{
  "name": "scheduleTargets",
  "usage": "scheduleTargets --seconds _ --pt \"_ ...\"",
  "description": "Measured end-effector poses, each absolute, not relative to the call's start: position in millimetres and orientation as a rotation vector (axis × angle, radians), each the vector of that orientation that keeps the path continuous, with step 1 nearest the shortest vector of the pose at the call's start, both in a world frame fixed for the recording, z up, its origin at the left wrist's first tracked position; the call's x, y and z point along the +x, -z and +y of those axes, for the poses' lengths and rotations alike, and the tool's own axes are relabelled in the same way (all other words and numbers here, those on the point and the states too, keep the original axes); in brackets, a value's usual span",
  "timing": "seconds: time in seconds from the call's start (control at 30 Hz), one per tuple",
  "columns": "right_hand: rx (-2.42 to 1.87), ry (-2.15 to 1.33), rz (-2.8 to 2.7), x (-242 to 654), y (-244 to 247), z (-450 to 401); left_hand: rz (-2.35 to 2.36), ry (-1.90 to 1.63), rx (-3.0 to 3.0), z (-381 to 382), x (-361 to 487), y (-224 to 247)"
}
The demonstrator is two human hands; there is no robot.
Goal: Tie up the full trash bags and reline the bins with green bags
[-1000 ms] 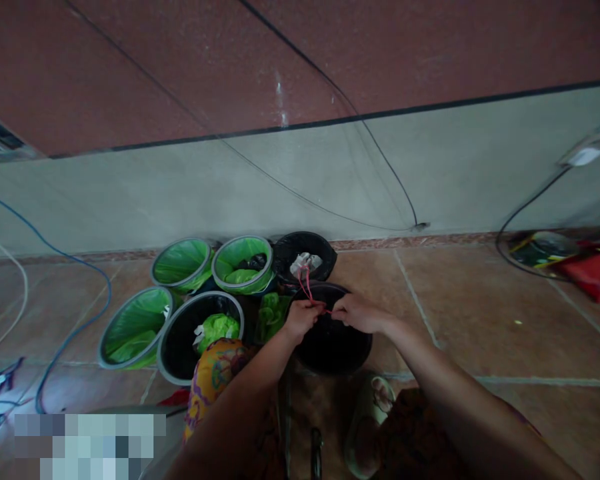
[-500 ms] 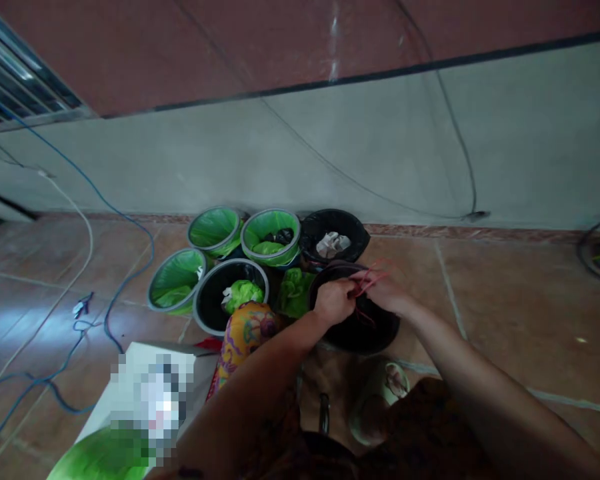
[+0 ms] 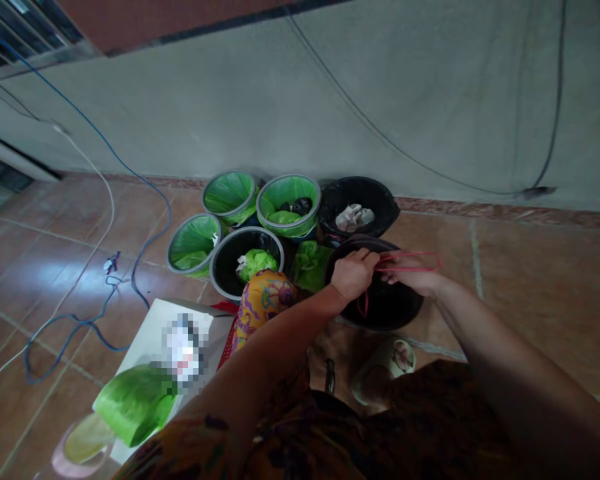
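Observation:
Both of my hands are over a dark round bin (image 3: 380,313), and thin red string (image 3: 427,254) runs between them. My left hand (image 3: 355,272) is closed on the string, with part of it dangling below into the bin. My right hand (image 3: 411,275) is closed on the string too, its fingers partly hidden behind the loops. A crumpled green plastic bag (image 3: 309,265) lies just left of this bin. Behind it stands a black-lined bin (image 3: 380,227) with crumpled pale paper inside.
Several green-lined bins (image 3: 230,193) and a grey-rimmed black bin (image 3: 220,280) cluster left. A white box (image 3: 153,327) carries a roll of green plastic (image 3: 135,403). A blue cable (image 3: 145,248) crosses the tiled floor. My sandalled foot (image 3: 387,370) is near the bin.
The view has tilted down and shifted left. My hands have stayed at the dark bin, and the red string now stretches out to the right over my right wrist in narrow straight loops.

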State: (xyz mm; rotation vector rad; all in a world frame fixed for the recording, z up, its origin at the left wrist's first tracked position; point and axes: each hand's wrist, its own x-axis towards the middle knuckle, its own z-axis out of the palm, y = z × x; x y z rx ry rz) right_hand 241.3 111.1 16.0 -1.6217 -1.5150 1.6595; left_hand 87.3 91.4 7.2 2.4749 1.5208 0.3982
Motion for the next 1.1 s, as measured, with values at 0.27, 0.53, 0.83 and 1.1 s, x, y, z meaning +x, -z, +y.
scheduleTargets --seconds 0.27,0.53,0.83,1.1 --pt "-1.737 -1.312 -1.632 236.5 -17.1 122.1 1.564 -0.503 2.304 96.6 85.7 -7.4" --pt "-1.652 -1.511 -1.382 236.4 -28.5 122.4 1.613 -0.677 2.135 99.0 83.0 -2.2" --pt "-1.593 -1.333 -1.698 236.5 -23.5 127.7 1.560 -0.716 2.136 99.8 80.5 -1.5" --pt "-1.589 -1.653 -1.662 249.9 -44.1 121.5 1.520 -0.731 2.100 100.1 78.7 3.1"
